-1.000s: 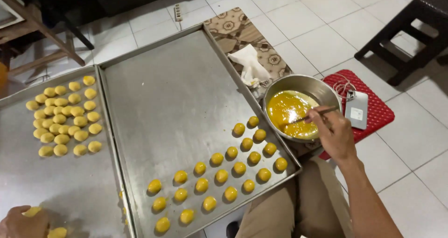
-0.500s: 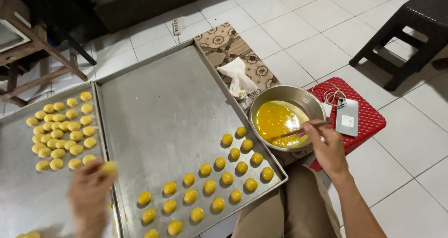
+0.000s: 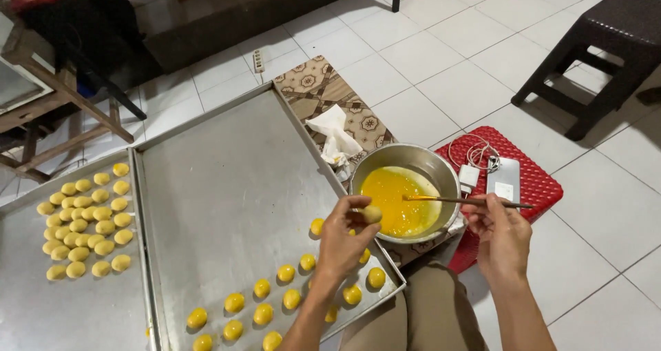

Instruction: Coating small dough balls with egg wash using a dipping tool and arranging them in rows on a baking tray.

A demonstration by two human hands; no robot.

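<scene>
My left hand point(image 3: 343, 242) pinches a small pale dough ball point(image 3: 372, 214) at the rim of a metal bowl point(image 3: 385, 157) holding yellow egg wash point(image 3: 401, 199). My right hand point(image 3: 504, 235) grips a thin brush point(image 3: 454, 200) whose tip lies in the yellow liquid. Below the left hand, glazed yellow dough balls point(image 3: 264, 289) sit in rows on a large metal baking tray point(image 3: 220, 186). A second tray point(image 3: 69, 310) to the left carries several paler, unglazed dough balls point(image 3: 86, 220).
A crumpled white tissue point(image 3: 334, 136) lies on a patterned mat point(image 3: 322, 89) behind the bowl. A phone and white charger cable point(image 3: 497, 172) rest on a red plastic stool top point(image 3: 544, 186). A dark stool point(image 3: 606, 41) stands at the right, wooden furniture point(image 3: 48, 103) at the left.
My left hand has carried a dough ball from the left tray across to the bowl's rim. The right hand keeps the brush in the bowl. The view has shifted slightly.
</scene>
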